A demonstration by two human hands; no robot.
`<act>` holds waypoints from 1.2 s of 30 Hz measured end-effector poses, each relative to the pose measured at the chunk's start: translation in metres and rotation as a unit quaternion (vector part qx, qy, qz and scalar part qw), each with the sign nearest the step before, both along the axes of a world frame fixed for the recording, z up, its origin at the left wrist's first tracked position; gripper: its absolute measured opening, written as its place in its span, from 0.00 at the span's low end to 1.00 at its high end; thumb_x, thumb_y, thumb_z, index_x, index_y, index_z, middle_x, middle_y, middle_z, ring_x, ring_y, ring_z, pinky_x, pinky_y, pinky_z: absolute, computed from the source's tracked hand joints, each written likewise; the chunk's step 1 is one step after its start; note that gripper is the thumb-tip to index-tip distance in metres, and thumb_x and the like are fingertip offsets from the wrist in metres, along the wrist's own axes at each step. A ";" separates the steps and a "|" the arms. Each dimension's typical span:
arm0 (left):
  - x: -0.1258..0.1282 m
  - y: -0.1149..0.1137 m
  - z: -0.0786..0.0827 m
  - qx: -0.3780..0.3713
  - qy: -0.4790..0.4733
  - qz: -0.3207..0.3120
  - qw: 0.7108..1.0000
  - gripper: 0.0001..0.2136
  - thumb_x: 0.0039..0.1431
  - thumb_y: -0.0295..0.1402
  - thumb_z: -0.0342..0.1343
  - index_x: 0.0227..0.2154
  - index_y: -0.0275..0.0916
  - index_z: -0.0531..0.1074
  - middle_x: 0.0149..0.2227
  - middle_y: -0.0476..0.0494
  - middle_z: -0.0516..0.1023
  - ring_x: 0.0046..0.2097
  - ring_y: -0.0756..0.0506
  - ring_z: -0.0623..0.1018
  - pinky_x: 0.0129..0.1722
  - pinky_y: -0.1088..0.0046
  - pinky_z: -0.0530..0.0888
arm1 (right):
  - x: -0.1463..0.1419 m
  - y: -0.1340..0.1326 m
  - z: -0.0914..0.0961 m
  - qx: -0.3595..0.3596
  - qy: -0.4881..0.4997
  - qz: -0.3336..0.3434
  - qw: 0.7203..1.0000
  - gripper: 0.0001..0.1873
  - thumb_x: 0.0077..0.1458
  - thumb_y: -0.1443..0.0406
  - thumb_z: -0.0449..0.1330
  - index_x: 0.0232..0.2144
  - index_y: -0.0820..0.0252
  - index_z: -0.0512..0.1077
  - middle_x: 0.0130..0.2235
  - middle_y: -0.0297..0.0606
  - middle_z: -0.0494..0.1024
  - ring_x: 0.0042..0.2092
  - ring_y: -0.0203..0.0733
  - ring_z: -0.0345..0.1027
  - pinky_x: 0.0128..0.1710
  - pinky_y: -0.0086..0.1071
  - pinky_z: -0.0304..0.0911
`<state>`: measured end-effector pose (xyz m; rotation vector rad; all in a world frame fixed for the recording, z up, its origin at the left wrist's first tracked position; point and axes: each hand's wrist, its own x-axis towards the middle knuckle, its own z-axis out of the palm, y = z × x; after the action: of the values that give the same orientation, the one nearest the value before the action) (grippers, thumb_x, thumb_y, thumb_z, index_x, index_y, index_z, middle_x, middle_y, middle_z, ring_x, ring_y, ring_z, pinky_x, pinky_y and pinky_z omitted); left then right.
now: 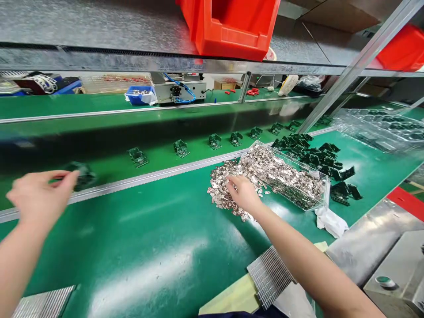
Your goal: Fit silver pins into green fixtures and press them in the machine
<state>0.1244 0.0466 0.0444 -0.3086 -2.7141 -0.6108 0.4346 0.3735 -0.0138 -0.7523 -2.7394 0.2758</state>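
My left hand (pixel 41 194) is out at the left, over the far green strip. Thumb and fingers pinch a small dark green circuit board (pixel 84 176), which is smeared by motion. My right hand (pixel 244 193) reaches into a loose pile of small silvery metal pieces (pixel 220 187), thumb and forefinger drawn together. What those fingertips hold, if anything, is too small to make out. Right beside that hand, a clear plastic tray (pixel 326 194) lies tilted, full of the same metal pieces. Several similar circuit boards (pixel 180 149) stand in a row along the green strip.
More dark boards (pixel 311 154) lie heaped behind the tray. Stacked clear trays (pixel 380 128) are at the far right. Ribbed metal strips (pixel 270 276) lie at the near edge. A metal shelf with a red bin (pixel 235 42) hangs overhead, and a slanted metal post (pixel 351 73) stands at right.
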 end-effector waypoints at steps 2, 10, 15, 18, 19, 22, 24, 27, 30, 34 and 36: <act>0.038 0.008 -0.022 0.034 0.033 -0.082 0.996 0.14 0.53 0.47 0.56 0.28 0.41 0.76 0.24 0.55 0.72 0.34 0.46 0.75 0.39 0.63 0.73 | -0.024 0.003 0.001 0.006 -0.019 -0.016 1.000 0.16 0.65 0.65 0.52 0.52 0.63 0.71 0.45 0.48 0.77 0.49 0.50 0.67 0.47 0.37 0.63; 0.211 0.048 -0.079 0.129 0.011 -0.377 0.917 0.11 0.54 0.42 0.61 0.36 0.42 0.74 0.37 0.44 0.74 0.35 0.47 0.76 0.22 0.76 0.73 | -0.030 -0.001 -0.013 -0.020 -0.052 -0.005 0.998 0.11 0.62 0.67 0.55 0.37 0.66 0.78 0.42 0.55 0.76 0.50 0.58 0.65 0.49 0.44 0.59; 0.230 0.035 -0.090 0.112 -0.072 -0.382 0.915 0.35 0.48 0.47 0.65 0.57 0.46 0.59 0.63 0.35 0.58 0.53 0.38 0.75 0.41 0.63 0.80 | 0.003 -0.005 -0.013 -0.118 0.045 0.021 0.992 0.14 0.63 0.67 0.52 0.38 0.63 0.78 0.41 0.52 0.77 0.51 0.56 0.66 0.50 0.45 0.60; 0.219 0.033 -0.098 0.067 -0.137 -0.427 0.891 0.49 0.46 0.47 0.67 0.66 0.47 0.42 0.68 0.33 0.49 0.66 0.33 0.61 0.59 0.52 0.69 | 0.026 -0.011 -0.009 -0.209 0.109 0.046 0.971 0.16 0.66 0.62 0.49 0.41 0.61 0.76 0.40 0.46 0.79 0.43 0.47 0.72 0.42 0.39 0.67; 0.215 0.035 -0.099 0.047 -0.163 -0.438 0.883 0.51 0.47 0.46 0.66 0.67 0.47 0.39 0.68 0.33 0.52 0.66 0.33 0.60 0.61 0.50 0.66 | 0.035 -0.013 -0.008 -0.247 0.129 0.056 0.959 0.19 0.67 0.59 0.47 0.41 0.61 0.75 0.39 0.44 0.80 0.39 0.44 0.74 0.38 0.37 0.68; 0.208 0.043 -0.101 0.013 -0.216 -0.433 0.875 0.48 0.46 0.44 0.66 0.66 0.46 0.45 0.61 0.34 0.65 0.63 0.33 0.65 0.60 0.49 0.66 | 0.062 -0.023 -0.003 -0.454 0.229 0.083 0.857 0.22 0.62 0.50 0.52 0.39 0.61 0.74 0.37 0.44 0.81 0.32 0.41 0.74 0.32 0.34 0.69; 0.211 0.051 -0.100 0.028 -0.229 -0.401 0.887 0.46 0.44 0.43 0.67 0.65 0.45 0.49 0.56 0.35 0.70 0.59 0.33 0.71 0.57 0.50 0.70 | 0.081 -0.030 0.000 -0.580 0.302 0.073 0.753 0.22 0.52 0.49 0.63 0.37 0.61 0.75 0.33 0.43 0.80 0.29 0.39 0.72 0.30 0.33 0.67; 0.232 0.070 -0.092 0.130 -0.269 -0.382 0.874 0.44 0.44 0.41 0.67 0.63 0.45 0.51 0.53 0.39 0.72 0.53 0.37 0.76 0.53 0.54 0.74 | 0.109 -0.042 0.001 -0.583 0.339 0.031 0.738 0.19 0.47 0.53 0.68 0.37 0.60 0.77 0.28 0.38 0.78 0.27 0.38 0.69 0.28 0.32 0.65; 0.270 0.096 -0.082 0.262 -0.350 -0.395 0.808 0.36 0.42 0.39 0.69 0.54 0.43 0.60 0.52 0.41 0.73 0.49 0.41 0.79 0.49 0.60 0.77 | 0.134 -0.054 -0.003 -0.495 0.341 0.000 0.799 0.14 0.52 0.56 0.65 0.37 0.59 0.77 0.25 0.36 0.76 0.29 0.40 0.70 0.27 0.31 0.65; 0.324 0.133 -0.071 0.377 -0.440 -0.392 0.715 0.30 0.40 0.36 0.70 0.45 0.42 0.61 0.44 0.45 0.77 0.43 0.44 0.80 0.44 0.65 0.79 | 0.165 -0.063 -0.011 -0.386 0.330 -0.035 0.861 0.10 0.55 0.60 0.60 0.36 0.59 0.77 0.27 0.36 0.77 0.29 0.42 0.72 0.29 0.33 0.68; 0.342 0.147 -0.070 0.412 -0.461 -0.396 0.679 0.29 0.40 0.35 0.70 0.44 0.42 0.61 0.44 0.46 0.77 0.42 0.45 0.80 0.43 0.67 0.79 | 0.180 -0.064 -0.011 -0.365 0.298 -0.035 0.881 0.10 0.56 0.61 0.59 0.38 0.58 0.77 0.32 0.38 0.80 0.33 0.44 0.75 0.33 0.35 0.71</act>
<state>0.4669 0.1932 -0.0255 -1.1812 -2.4876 -2.7449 0.6143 0.3096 -0.0250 -0.7550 -1.9746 1.3256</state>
